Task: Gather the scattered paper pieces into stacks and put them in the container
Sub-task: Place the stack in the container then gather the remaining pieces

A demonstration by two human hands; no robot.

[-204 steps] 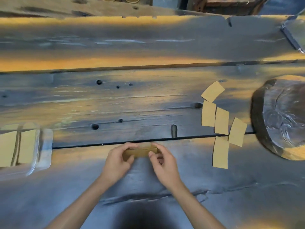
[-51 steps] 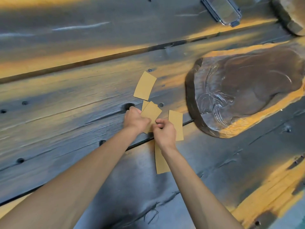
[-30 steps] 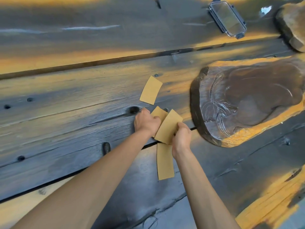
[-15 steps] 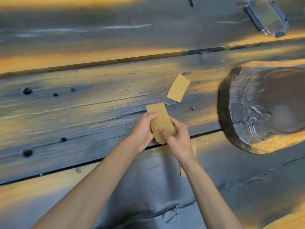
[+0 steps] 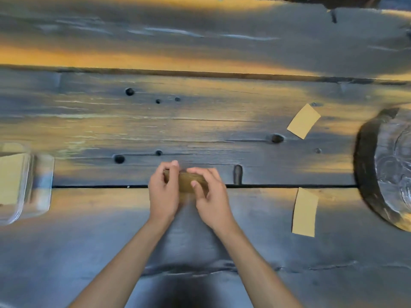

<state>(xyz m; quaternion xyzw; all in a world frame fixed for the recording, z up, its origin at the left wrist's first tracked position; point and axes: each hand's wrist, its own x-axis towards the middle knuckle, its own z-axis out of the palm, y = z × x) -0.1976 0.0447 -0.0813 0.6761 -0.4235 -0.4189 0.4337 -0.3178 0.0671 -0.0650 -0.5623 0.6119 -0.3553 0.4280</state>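
Observation:
A small stack of tan paper pieces [image 5: 185, 181] stands on edge on the dark wooden table, over a gap between planks. My left hand [image 5: 163, 192] grips its left end and my right hand [image 5: 210, 196] holds its right end. Two loose tan pieces lie flat to the right: one [image 5: 303, 123] farther back, one [image 5: 304, 212] nearer me. At the far left edge stands a clear plastic container [image 5: 41, 185] with tan paper [image 5: 10, 178] inside it.
A large dark carved wooden slab [image 5: 367, 174] sits at the right edge of the table. The planks have several round holes [image 5: 129, 91] and a slot [image 5: 238, 176] just right of my hands.
The pieces gathered at the right now form one stack, and both hands have carried it left to the middle and stood it on edge. Two loose pieces stay behind.

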